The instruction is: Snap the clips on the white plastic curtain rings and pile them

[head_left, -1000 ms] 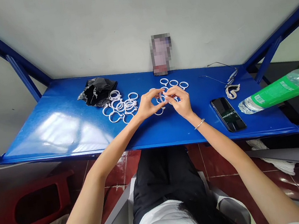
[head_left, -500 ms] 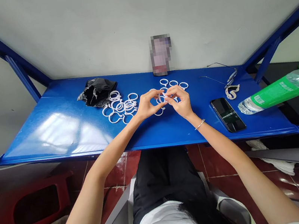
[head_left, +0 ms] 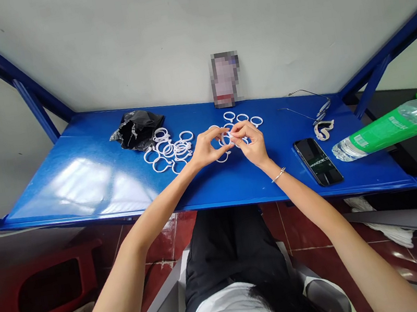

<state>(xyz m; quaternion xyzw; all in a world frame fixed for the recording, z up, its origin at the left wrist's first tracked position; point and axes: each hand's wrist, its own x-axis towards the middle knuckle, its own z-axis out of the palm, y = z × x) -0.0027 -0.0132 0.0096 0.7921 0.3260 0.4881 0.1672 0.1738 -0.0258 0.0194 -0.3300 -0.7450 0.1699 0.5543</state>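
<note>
Over the blue table [head_left: 232, 184], my left hand [head_left: 206, 148] curves its thumb and fingers around a white plastic ring [head_left: 224, 139]. My right hand [head_left: 250, 141] pinches the same ring at its right side, where a small tab seems to be; the fingertips cover the detail. More white rings lie on the table partly behind my hands. Beyond them rests a loose row of rings [head_left: 242, 117]. To the left of my left hand spreads a pile of several white rings [head_left: 166, 148], some overlapping and each with a small tab.
A crumpled black plastic bag [head_left: 136, 128] touches the pile. To the right lie a phone [head_left: 318, 161], eyeglasses [head_left: 322, 109], a pale strap-like item [head_left: 324, 130] and a bottle with a green label [head_left: 382, 131]. A blurred-out upright object [head_left: 225, 79] leans on the wall.
Both hands stay almost in the same place on the ring, with only a slight shift of the right fingers. The whole view has moved a little.
</note>
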